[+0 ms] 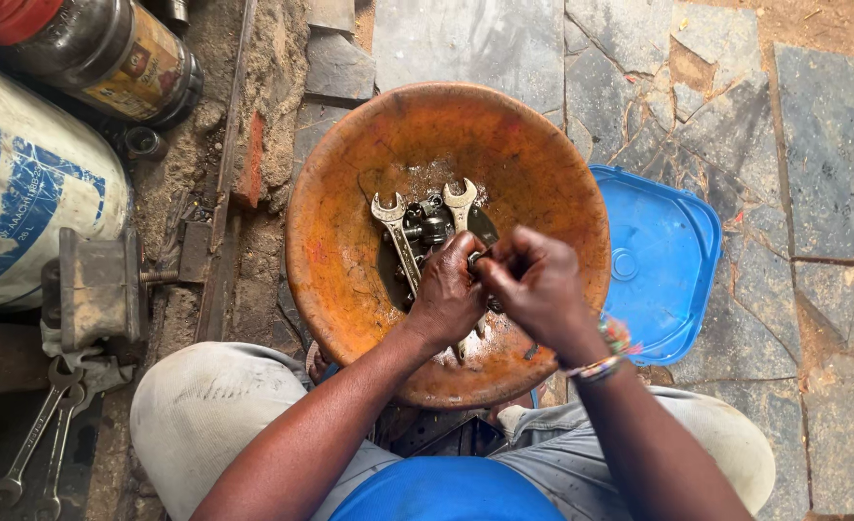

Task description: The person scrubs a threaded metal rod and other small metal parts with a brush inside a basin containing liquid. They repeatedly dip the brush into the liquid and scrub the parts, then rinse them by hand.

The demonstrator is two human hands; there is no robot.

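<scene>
Both my hands meet over the near middle of the rusty orange bowl: left hand and right hand pinch a small metal part. Probably hard, greasy, slippery; grip its edges. Spanners lie just beyond.

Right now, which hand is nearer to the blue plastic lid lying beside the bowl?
Right. The right hand is over the orange bowl, on the side toward the blue lid; the left hand is farther from it, nearer the wrenches.
</scene>
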